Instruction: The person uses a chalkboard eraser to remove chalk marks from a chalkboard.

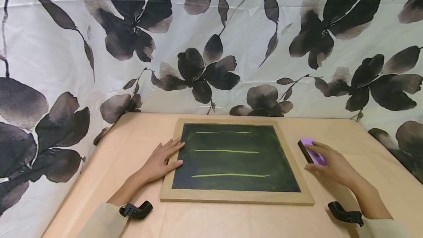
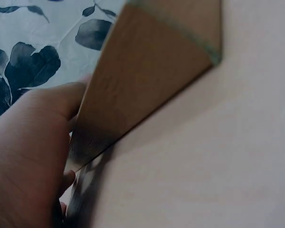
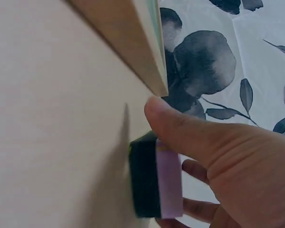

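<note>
A chalkboard [image 1: 231, 164] in a light wooden frame lies on the table, with three yellow-green chalk lines [image 1: 230, 175] drawn across it. My left hand [image 1: 162, 161] rests on the frame's left side, fingers spread and fingertips just over the dark surface. The left wrist view shows that hand [image 2: 33, 147] beside the frame's edge [image 2: 133, 71]. To the right of the board, my right hand [image 1: 333, 162] holds a chalkboard eraser [image 1: 317, 156] with a purple back and a dark pad, thumb and fingers on opposite sides. In the right wrist view the eraser [image 3: 169, 185] stands close to the tabletop; whether it touches is unclear.
The pale wooden table [image 1: 238, 219] extends around the board on all sides. Behind it hangs a white cloth [image 1: 244, 47] with dark flowers. A black strap device [image 1: 136, 210] sits on the left wrist, and another black device [image 1: 345, 214] on the right.
</note>
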The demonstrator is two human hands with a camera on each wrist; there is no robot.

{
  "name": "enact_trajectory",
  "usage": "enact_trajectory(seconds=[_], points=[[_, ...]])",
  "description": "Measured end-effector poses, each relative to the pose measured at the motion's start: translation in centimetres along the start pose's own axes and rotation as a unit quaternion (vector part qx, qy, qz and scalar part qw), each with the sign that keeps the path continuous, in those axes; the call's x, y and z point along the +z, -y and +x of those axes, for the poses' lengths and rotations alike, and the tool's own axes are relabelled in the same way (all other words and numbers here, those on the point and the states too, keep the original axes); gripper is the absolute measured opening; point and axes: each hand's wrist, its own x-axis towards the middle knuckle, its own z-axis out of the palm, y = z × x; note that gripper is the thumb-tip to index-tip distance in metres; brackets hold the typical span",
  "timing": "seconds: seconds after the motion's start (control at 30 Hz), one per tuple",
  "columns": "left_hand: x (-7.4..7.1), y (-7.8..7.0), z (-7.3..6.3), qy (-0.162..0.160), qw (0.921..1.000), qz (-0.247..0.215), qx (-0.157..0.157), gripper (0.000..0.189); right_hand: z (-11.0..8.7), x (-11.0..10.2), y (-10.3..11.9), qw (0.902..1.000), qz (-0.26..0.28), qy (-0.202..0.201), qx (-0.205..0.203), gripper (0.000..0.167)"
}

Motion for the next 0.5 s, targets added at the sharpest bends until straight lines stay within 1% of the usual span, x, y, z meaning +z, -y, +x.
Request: enact_trajectory(seconds=[0.1,0.2,0.3,0.43,0.5], points=[[-0.2,-0.2,0.2,0.000,1.0000,0.008,0.003,0.065,0.5,-0.5,0.2,0.9996,-0.010,0.014,0.022,0.069],[-0.4,-0.4,0.4,0.001,1.0000,0.008,0.001,0.065,1.0,-1.1,0.5,0.9983,-0.030,0.012,0.050,0.069],[-0.5,-0.3,0.6,-0.004,0.9999,0.010,0.000,0.065,1.4,-1.4,0.7,0.9956,-0.046,0.011,0.082,0.073],[-0.3,-0.2,0.5,-0.010,0.9995,0.031,-0.005,0.066,1.4,-0.9,0.9,0.9892,-0.055,0.034,0.132,0.081],[0.0,-0.1,0.3,-0.010,0.9989,0.044,-0.012,0.068,1.2,-0.5,0.9,0.9868,-0.053,0.037,0.148,0.082]])
